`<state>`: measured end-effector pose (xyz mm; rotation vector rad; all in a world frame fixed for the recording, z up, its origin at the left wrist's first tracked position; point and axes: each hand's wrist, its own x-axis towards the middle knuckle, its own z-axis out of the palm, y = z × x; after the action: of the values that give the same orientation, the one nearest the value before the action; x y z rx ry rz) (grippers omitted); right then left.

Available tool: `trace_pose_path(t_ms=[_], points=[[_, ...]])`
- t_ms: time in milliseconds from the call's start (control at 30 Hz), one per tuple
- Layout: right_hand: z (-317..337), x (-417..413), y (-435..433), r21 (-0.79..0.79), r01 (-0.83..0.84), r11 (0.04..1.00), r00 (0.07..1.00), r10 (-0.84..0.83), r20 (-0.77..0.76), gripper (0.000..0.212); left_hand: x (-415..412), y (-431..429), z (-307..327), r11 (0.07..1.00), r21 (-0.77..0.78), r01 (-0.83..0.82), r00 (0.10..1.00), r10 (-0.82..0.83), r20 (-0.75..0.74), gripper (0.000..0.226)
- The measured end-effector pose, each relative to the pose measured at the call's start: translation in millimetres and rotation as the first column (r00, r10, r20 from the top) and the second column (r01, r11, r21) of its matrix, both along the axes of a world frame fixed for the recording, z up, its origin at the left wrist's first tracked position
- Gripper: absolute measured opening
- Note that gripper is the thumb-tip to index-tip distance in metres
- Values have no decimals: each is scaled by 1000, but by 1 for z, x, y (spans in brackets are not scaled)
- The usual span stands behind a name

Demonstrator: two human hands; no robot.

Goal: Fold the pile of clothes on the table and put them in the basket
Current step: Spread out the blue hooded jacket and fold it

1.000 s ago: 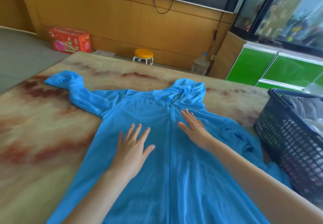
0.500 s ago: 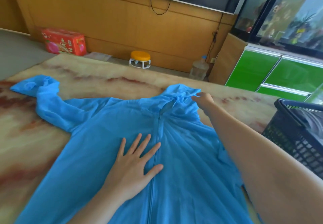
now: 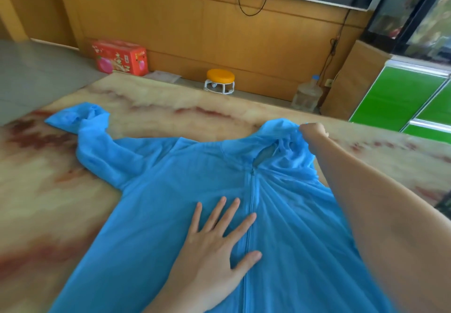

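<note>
Blue zip-up hooded jacket [image 3: 195, 190] is lying front-up on the marble-pattern tabletop [image 3: 48, 203], zipper [image 3: 250, 215] closed and running pretty much straight toward me. My left hand [image 3: 214, 246] is flat on the chest with the fingers spread, thumb lying right at the zipper line, just pinning the fabric down. My right hand [image 3: 313, 129] is reached out to the far edge, fingers curled and pinching the rim of the hood [image 3: 280, 137].

What I'm doing here, I'd say, is flattening the hood before any actual folding. Tips for this bit:

- The fabric looks thin and slippery, so go for a gentle tug away from the body, not a yank. The flat palm is the anchor, and if it lifts the whole jacket will probably slide.
- There are creases fanning out from the zipper toward my right arm. I'd pull the hood straight along the zipper line so they ease out instead of getting pressed in.
- The one sleeve [image 3: 92, 139] I can see is bunched up at its cuff end and wants straightening before it gets folded in. The other sleeve is hidden under my forearm, so I can't tell how it lies.

On the floor beyond the tabletop are a red carton [image 3: 119, 56], a little orange-topped stool [image 3: 220, 81] and a water jug [image 3: 307, 93].
</note>
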<state>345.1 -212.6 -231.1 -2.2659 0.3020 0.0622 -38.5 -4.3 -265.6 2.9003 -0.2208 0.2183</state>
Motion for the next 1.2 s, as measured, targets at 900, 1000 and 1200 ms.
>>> trace_pose_path(t_ms=[900,1000,1200], points=[[74,-500,52,145,-559,816,828,543,138,60,1,35,71,136,-879,-457,880,216,-424,17],[57,-514,41,163,-465,870,885,463,50,55,-18,35,75,27,-844,-536,834,175,-523,16],[54,-457,32,73,-245,967,969,241,63,19,-43,15,64,494,-724,-482,876,281,-392,35]])
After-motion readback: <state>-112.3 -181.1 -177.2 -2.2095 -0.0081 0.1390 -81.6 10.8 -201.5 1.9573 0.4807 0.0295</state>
